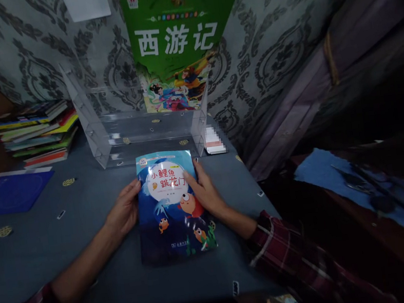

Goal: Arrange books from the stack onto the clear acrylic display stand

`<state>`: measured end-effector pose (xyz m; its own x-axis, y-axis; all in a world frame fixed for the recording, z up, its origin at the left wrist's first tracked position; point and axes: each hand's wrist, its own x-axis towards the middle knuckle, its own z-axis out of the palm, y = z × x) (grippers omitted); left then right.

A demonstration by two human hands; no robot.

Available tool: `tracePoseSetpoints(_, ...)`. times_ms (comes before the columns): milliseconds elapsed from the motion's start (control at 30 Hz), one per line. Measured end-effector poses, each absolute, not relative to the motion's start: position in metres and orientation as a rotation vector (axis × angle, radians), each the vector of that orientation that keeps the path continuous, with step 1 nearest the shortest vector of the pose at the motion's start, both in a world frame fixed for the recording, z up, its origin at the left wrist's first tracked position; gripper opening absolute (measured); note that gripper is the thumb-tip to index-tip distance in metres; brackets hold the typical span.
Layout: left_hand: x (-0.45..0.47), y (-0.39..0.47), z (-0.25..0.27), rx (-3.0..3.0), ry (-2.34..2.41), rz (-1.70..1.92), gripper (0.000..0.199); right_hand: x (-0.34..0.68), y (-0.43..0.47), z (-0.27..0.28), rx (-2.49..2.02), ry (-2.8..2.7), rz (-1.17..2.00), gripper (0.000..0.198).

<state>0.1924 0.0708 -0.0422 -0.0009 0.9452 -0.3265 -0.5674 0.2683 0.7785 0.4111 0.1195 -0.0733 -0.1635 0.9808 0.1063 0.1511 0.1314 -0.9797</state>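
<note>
Blue fish book (172,211): cover up over the tabletop (34,260), between both hands; whether its lower edge touches down is unclear
Left hand (123,208): partly closed, gripping the book's left edge
Right hand (205,190): partly closed on the right edge, thumb across the cover
Clear rack (91,130): just beyond the book
Green book (181,41): upright at the rack, before the patterned wall (110,64)
Book stack (38,135): left of the rack
</note>
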Motion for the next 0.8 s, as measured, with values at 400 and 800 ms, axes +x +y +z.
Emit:
tracePoseSetpoints(400, 0.197, 0.069, -0.043, 0.433, 1.029, 1.245, 0.020, 0.396, 0.106, -0.056, -0.862, -0.892, 1.777, 0.056)
tracePoseSetpoints(800, 0.172, 0.088, -0.049, 0.521, 1.248, 1.184, 0.017, 0.407, 0.115, -0.062, -0.957, -0.977, 1.957, 0.048)
